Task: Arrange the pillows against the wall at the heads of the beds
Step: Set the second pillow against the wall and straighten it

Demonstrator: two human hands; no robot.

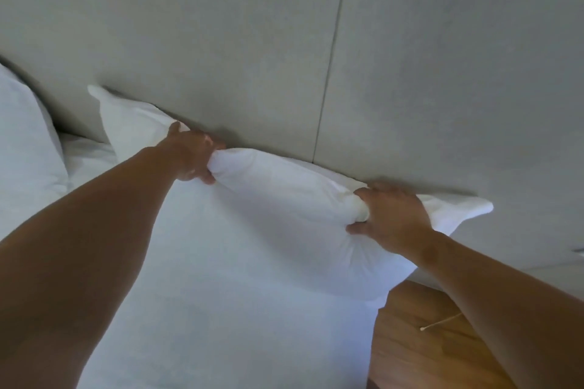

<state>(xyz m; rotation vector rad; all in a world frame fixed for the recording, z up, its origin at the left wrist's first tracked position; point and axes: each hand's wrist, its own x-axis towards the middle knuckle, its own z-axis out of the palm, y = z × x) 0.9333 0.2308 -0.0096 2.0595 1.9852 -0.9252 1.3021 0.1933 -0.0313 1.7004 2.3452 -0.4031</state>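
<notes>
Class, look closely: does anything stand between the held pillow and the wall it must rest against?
Nothing visible: both hands, left and right, grip the pillow, whose top edge already lies along the wall.

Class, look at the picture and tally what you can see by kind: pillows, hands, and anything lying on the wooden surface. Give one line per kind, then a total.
Pillows: 2, the held pillow against the wall and another pillow at the left edge
Hands: 2, the left hand and the right hand, both gripping the held pillow
Small white sticks on the wooden surface: 1, the white stick
Total: 5
</notes>
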